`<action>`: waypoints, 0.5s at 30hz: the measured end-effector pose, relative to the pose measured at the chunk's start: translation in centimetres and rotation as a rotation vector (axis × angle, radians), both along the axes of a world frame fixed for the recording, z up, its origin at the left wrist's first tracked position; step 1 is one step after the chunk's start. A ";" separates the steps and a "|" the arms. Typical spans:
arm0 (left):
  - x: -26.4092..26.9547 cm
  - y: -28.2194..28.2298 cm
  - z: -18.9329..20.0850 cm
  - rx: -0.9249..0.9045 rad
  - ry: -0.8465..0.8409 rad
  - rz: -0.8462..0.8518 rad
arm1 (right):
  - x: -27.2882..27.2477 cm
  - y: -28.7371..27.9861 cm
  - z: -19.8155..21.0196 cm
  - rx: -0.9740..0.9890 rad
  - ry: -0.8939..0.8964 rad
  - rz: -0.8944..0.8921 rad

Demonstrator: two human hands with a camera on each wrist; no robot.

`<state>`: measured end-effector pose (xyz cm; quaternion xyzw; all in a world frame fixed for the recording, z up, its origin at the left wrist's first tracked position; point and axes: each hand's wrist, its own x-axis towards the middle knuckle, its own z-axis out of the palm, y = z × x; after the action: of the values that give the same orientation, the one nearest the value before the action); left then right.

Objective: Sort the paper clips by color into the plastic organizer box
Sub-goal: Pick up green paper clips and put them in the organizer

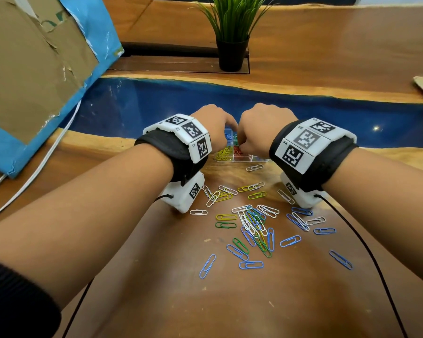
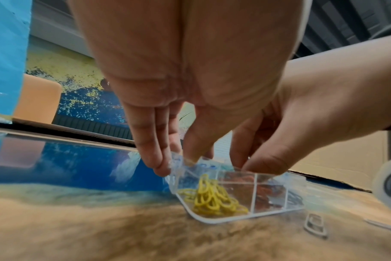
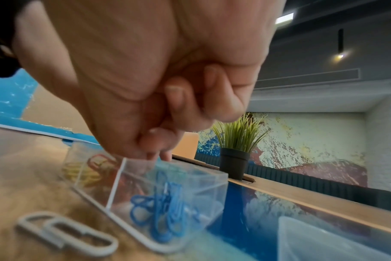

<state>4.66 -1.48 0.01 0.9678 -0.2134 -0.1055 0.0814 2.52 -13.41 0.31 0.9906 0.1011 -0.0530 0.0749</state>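
Left hand [image 2: 190, 79]: fingers extended, tips on organizer box [image 2: 239, 214] rim, holding nothing.
Right hand [image 3: 159, 74]: fingers curled above box; contents indiscernible.
Loose clips [image 1: 254, 223]: table.

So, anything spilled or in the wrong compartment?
Nothing looks missorted: yellow clips, red clips and blue clips sit in separate compartments of the organizer box. Loose clips on the table are unsorted, not spilled.

left hand [image 2: 167, 98], organizer box [image 2: 212, 219], yellow clips [image 2: 210, 199]
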 end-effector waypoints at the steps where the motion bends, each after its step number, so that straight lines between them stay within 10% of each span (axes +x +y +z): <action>1: 0.0 0.0 0.0 -0.003 -0.004 0.000 | -0.1 0.0 0.0 0.010 -0.003 0.005; 15: 0.0 0.2 0.1 -0.060 0.016 0.013 | 0.3 -0.3 0.2 -0.042 -0.036 0.110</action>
<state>4.67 -1.32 0.10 0.9655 -0.2094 -0.1062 0.1127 2.78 -13.73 0.51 0.9826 0.1531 -0.0329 0.1003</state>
